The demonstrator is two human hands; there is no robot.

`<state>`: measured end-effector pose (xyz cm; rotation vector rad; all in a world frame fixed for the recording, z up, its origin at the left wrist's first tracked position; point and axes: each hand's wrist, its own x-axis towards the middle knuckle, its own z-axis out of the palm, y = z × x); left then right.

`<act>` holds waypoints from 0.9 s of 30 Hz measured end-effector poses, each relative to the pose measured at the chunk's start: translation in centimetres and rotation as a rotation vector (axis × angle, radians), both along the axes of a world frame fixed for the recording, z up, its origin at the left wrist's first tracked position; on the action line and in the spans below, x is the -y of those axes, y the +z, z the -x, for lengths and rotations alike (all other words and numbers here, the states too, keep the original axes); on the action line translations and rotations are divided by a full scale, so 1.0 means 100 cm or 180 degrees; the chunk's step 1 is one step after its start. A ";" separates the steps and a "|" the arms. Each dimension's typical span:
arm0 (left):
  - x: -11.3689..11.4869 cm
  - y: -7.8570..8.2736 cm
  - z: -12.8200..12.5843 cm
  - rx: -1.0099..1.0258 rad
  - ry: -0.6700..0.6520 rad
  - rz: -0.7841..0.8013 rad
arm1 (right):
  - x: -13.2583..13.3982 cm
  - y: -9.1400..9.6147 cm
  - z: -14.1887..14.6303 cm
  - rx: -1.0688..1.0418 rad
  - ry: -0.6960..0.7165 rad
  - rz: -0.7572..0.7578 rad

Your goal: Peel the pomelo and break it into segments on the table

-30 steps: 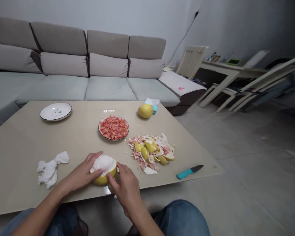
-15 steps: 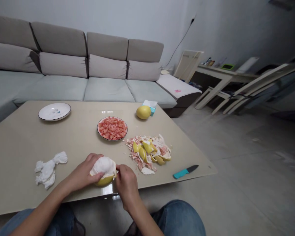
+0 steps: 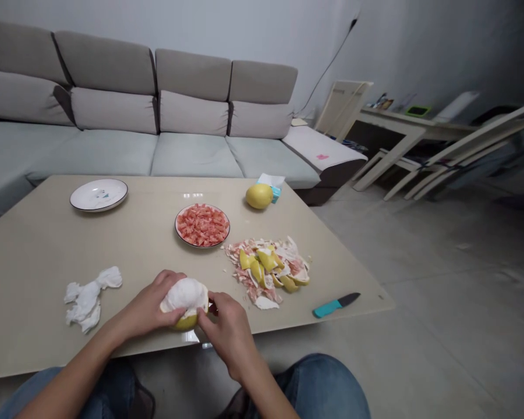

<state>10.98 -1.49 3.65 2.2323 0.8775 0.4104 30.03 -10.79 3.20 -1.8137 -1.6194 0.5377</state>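
A half-peeled pomelo (image 3: 186, 299), white pith on top and yellow rind below, rests at the near edge of the beige table (image 3: 35, 256). My left hand (image 3: 151, 305) wraps around its left side. My right hand (image 3: 227, 326) pinches the rind at its right side, fingers closed on it. A pile of yellow peel and pink membrane scraps (image 3: 268, 267) lies just right of the fruit. A plate of red pomelo pieces (image 3: 202, 226) stands behind it.
A teal-handled knife (image 3: 336, 304) lies near the table's right front corner. Crumpled white tissue (image 3: 89, 294) sits to the left. An empty white plate (image 3: 98, 194), a whole pomelo (image 3: 259, 196) and a tissue pack (image 3: 271, 183) are at the back. A grey sofa (image 3: 157, 134) stands beyond.
My right hand's fingers have closed from resting on the fruit to a pinch at its right edge. The pomelo has turned slightly, showing less yellow rind. The view shifted a little.
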 end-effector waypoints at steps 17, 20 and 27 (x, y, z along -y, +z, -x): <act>-0.004 0.004 -0.001 0.0014 -0.0199 0.0040 | -0.011 -0.008 -0.006 0.0166 -0.0014 0.0058; -0.006 0.004 0.001 0.0071 -0.0278 0.0037 | -0.013 -0.007 -0.009 0.0117 0.0022 0.0056; -0.010 0.002 0.002 0.0164 -0.0354 0.0048 | -0.018 -0.012 -0.009 -0.0022 -0.0100 0.0069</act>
